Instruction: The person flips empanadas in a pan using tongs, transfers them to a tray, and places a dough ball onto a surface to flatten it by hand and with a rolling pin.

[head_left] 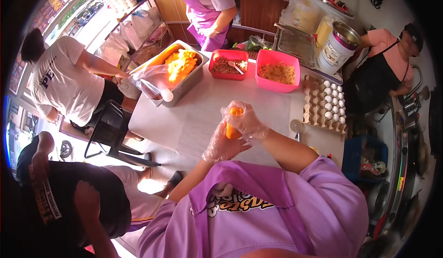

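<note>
My left hand (224,143), in a clear plastic glove, is under and beside a lump of orange dough (233,131), its fingers reaching beneath it. My right hand (247,121), gloved too, wraps round the upper part of the same lump. Both hands are above the near half of the pale table (198,115). Beyond them stand a red tub (223,75) of brown filling with a white spoon (235,67) and a pink tub (279,88) of yellowish shreds. At the left back, a metal tray (177,93) holds a mass of orange dough (181,65) and a plastic bag.
Egg cartons (316,112) with white eggs lie at the right table edge, near a white bucket (333,54). One person (210,8) stands across the table, two (74,80) (78,193) at left, another (380,73) at right. A dark chair (108,126) stands left.
</note>
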`<state>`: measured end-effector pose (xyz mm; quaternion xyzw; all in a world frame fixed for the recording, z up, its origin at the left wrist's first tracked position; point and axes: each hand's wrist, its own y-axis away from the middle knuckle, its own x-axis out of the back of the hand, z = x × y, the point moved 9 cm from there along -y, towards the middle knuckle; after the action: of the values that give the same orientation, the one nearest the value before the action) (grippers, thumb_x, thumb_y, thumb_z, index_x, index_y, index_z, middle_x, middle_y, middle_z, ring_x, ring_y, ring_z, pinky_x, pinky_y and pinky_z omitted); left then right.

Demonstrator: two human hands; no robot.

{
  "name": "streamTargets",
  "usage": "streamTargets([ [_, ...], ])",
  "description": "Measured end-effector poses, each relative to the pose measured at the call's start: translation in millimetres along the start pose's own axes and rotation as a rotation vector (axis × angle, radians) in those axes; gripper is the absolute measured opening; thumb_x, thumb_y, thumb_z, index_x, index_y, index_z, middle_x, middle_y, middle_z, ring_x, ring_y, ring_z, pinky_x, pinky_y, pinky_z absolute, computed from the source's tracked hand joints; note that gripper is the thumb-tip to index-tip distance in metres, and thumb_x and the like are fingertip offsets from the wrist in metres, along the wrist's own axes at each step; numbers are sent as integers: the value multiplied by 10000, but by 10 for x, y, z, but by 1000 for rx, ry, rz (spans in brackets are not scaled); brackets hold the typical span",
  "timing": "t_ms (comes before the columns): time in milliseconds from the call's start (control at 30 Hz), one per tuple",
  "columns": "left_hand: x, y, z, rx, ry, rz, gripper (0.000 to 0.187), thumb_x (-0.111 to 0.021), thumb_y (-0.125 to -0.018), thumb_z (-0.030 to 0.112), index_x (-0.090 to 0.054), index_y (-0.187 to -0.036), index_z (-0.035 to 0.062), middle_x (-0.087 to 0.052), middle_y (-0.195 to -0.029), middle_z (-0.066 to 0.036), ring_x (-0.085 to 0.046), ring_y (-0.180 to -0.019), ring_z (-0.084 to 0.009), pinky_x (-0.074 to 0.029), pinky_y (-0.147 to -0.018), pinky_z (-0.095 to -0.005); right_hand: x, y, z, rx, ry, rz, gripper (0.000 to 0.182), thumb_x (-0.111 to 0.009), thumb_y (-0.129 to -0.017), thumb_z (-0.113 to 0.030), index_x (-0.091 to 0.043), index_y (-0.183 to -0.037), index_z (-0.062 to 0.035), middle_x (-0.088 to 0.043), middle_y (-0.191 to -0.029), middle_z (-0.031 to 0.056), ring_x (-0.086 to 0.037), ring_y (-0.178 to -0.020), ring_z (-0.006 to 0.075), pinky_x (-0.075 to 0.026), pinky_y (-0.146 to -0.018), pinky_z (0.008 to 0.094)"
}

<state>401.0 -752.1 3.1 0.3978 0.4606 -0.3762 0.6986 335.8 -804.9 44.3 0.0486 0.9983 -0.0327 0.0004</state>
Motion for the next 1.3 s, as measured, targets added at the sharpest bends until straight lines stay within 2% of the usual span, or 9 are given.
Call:
streamTargets([
  [67, -176, 4, -50, 71, 93, -89, 489, -392, -944, 435, -451, -1297, 102, -478, -1319, -113, -447, -1229, -260, -331, -1050, -487, 7, 12, -81, 71, -20, 36, 256, -701, -765, -245, -604, -808, -12, -617, -785, 75, -582, -743, 161, -473, -689, 316],
  [267, 272, 60, 599, -651, -201, 206, 242, -502, -927, 213, -548, -1103, 54, -579, -1093, -70, -553, -1027, -184, -463, -886, -339, -145, 146, -499, 407, 470, -130, 508, -641, -852, -335, -521, -1195, 20, -589, -1028, 150, -558, -983, 313, -414, -893, 406],
  [400, 135, 30, 616, -651, -203, 30, 161, -511, -923, 201, -549, -1003, 67, -589, -989, -43, -580, -911, -158, -495, -766, -302, -362, 451, -745, 641, 706, 64, 524, -654, -812, -263, -509, -1249, -13, -597, -1063, 161, -562, -929, 325, -429, -854, 412],
  [567, 318, 195, 483, -613, -164, 298, 222, -508, -941, 307, -567, -938, 93, -590, -918, -31, -588, -846, -150, -499, -690, -297, -497, 585, -749, 779, 789, 70, 456, -669, -782, -218, -566, -1185, -31, -624, -979, 136, -579, -805, 307, -471, -748, 400],
  [633, 241, 266, 592, -784, -553, 276, 149, -501, -932, 235, -531, -927, 89, -555, -856, -7, -562, -784, -114, -484, -685, -270, -507, 610, -714, 814, 786, 88, 418, -663, -780, -195, -587, -1159, -37, -632, -946, 131, -583, -756, 301, -485, -703, 393],
  [767, 135, 321, 600, -837, -983, 239, 164, -491, -934, 246, -532, -921, 88, -555, -879, -10, -554, -817, -111, -473, -705, -274, -406, 462, -455, 582, 587, 42, 295, -637, -792, -128, -621, -1073, -39, -640, -909, 127, -605, -752, 294, -503, -662, 381],
  [833, 277, 247, 519, -736, -354, 219, 230, -474, -939, 322, -551, -967, 107, -592, -909, -25, -598, -845, -171, -502, -671, -304, -388, 365, -359, 471, 462, -12, 262, -637, -806, -132, -623, -1049, -36, -639, -911, 123, -620, -782, 278, -509, -675, 369],
  [1067, -157, 331, 688, -693, -429, 118, 607, -281, -973, 525, -283, -1400, 93, -377, -1364, -98, -406, -1234, -229, -279, -1073, -341, -428, 87, -4, -109, -595, -259, 541, -718, -813, -238, -502, -1259, -20, -579, -1133, 88, -536, -1039, 139, -444, -895, 297],
  [1300, 579, 483, 715, -881, 88, 663, 651, -498, -878, 540, -322, -1359, 137, -353, -1350, -76, -410, -1183, -264, -332, -1008, -450, -586, 277, -137, 33, -224, -353, 274, -754, -783, -226, -636, -920, -21, -620, -882, 23, -561, -785, 85, -475, -697, 236],
])
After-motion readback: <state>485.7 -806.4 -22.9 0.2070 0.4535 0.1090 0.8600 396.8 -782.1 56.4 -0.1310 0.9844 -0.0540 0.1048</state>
